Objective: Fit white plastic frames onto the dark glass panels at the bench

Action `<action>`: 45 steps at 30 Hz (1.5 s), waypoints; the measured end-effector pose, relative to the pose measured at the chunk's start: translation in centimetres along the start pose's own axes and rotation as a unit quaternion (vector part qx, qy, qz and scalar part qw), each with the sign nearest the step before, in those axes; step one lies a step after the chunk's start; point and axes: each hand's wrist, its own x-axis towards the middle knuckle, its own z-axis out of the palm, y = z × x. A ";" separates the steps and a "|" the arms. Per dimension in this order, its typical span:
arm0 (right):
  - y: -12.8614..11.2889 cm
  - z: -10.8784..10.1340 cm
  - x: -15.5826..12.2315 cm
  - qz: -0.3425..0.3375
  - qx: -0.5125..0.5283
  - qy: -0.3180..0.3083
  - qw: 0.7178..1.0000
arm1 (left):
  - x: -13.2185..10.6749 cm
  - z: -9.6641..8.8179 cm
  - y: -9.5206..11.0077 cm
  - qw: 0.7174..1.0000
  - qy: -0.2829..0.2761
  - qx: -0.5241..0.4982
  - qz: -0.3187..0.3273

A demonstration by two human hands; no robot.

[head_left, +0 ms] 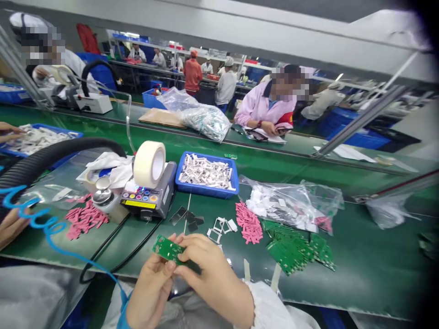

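A small green circuit board (pixel 165 247) is held up between both hands, just above the near edge of the green bench. My left hand (pixel 156 278) grips it from below, thumb on its lower edge. The fingers of my right hand (pixel 202 260) close on its right end and cover that part. Just beyond the hands lie dark thin squares (pixel 192 218) and several white plastic frames (pixel 216 228). Pink strips (pixel 248 223) sit in a heap to the right. Beside them is a spread pile of green circuit boards (pixel 290 246).
A blue tray (pixel 236 185) of white parts stands behind the hands, beside a tape dispenser (pixel 147 198) carrying a tape roll (pixel 140 163). A metal-topped bottle (pixel 106 201), black hose (pixel 61 148) and coiled blue cord (pixel 56 228) are left. A clear bag (pixel 284 201) lies right. A co-worker's hand (pixel 12 224) shows far left.
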 end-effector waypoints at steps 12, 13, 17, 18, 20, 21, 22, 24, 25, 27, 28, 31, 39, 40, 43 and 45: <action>17.2 -19.4 10.7 0.250 -0.363 0.122 0.889 | 2.6 -2.5 -0.2 0.996 0.054 -0.028 -0.058; 19.1 -19.5 11.2 0.266 -0.369 0.098 0.885 | 2.7 -3.0 -0.4 0.995 0.067 -0.034 -0.059; 23.6 -17.7 11.6 0.309 -0.386 0.024 0.869 | 2.3 -3.9 -0.6 0.990 0.129 -0.049 -0.042; 23.9 -17.3 11.6 0.318 -0.390 0.016 0.864 | 2.1 -4.0 -0.6 0.987 0.146 -0.051 -0.034; 23.8 -17.1 11.6 0.328 -0.402 0.012 0.855 | 1.6 -4.1 -0.4 0.984 0.173 -0.049 -0.018; 23.2 -17.2 11.6 0.329 -0.409 0.016 0.851 | 1.3 -4.2 -0.3 0.983 0.178 -0.046 -0.013; 22.4 -17.3 11.4 0.326 -0.416 0.024 0.848 | 1.1 -4.2 -0.2 0.983 0.179 -0.043 -0.009; 19.9 -17.2 10.5 0.307 -0.425 0.039 0.851 | 0.8 -4.2 -0.2 0.984 0.175 -0.038 -0.012; 18.3 -16.8 9.7 0.288 -0.424 0.039 0.858 | 0.7 -4.1 -0.3 0.984 0.172 -0.036 -0.016; 15.0 -15.1 7.1 0.233 -0.409 0.012 0.882 | 0.6 -3.7 -0.4 0.985 0.165 -0.036 -0.018; 13.5 -13.8 5.6 0.196 -0.394 -0.019 0.898 | 0.5 -3.5 -0.5 0.987 0.158 -0.037 -0.019; 10.8 -9.7 1.2 0.105 -0.355 -0.124 0.921 | 0.3 -2.9 -0.6 0.991 0.126 -0.042 -0.021; 12.4 -7.1 -0.9 0.058 -0.370 -0.144 0.916 | 0.0 -3.1 -0.8 0.995 0.092 -0.036 -0.024; 12.3 -7.4 -0.6 0.052 -0.367 -0.138 0.918 | 0.0 -2.9 -0.8 0.996 0.084 -0.027 -0.020; 10.3 -7.9 0.3 0.027 -0.346 -0.133 0.928 | 0.1 -1.9 -0.8 0.998 0.053 0.033 0.001; 8.1 -7.4 0.5 -0.003 -0.316 -0.150 0.937 | 0.1 -1.2 -0.8 0.996 0.036 0.083 0.021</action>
